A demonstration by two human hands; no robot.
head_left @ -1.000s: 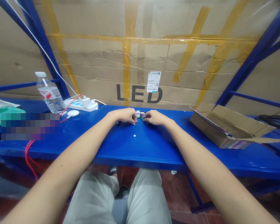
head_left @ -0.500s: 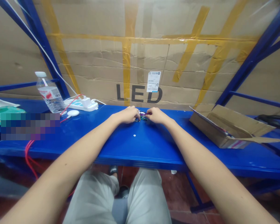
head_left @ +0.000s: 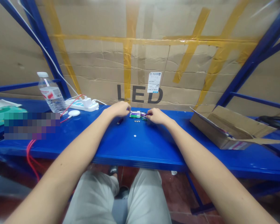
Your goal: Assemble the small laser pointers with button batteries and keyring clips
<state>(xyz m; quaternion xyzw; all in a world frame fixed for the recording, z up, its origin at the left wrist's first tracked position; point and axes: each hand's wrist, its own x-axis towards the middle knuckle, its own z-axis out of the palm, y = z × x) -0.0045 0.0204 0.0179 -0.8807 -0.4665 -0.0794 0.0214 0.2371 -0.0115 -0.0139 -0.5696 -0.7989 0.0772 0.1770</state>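
A small bundle of thin coloured sticks, green and purple among them (head_left: 137, 115), lies on the blue shelf top (head_left: 140, 146) near its back edge. My left hand (head_left: 120, 109) is curled at the bundle's left end, fingers closed. My right hand (head_left: 156, 116) is curled at the right end, fingertips pinching it. A dark stick (head_left: 120, 120) lies alone just below my left hand. Two or three tiny silvery pieces (head_left: 137, 122) sit in front of the bundle, and one white dot (head_left: 134, 136) lies nearer to me.
An open cardboard box (head_left: 226, 127) lies at the right. At the left stand a water bottle (head_left: 50, 93), a white power strip (head_left: 82, 104) with red and white cables, and a white puck (head_left: 74, 113). A taped cardboard wall marked LED (head_left: 140, 93) closes the back.
My left hand slid left and back, which uncovered the bundle and the small pieces. My right hand stayed at the bundle's right end.
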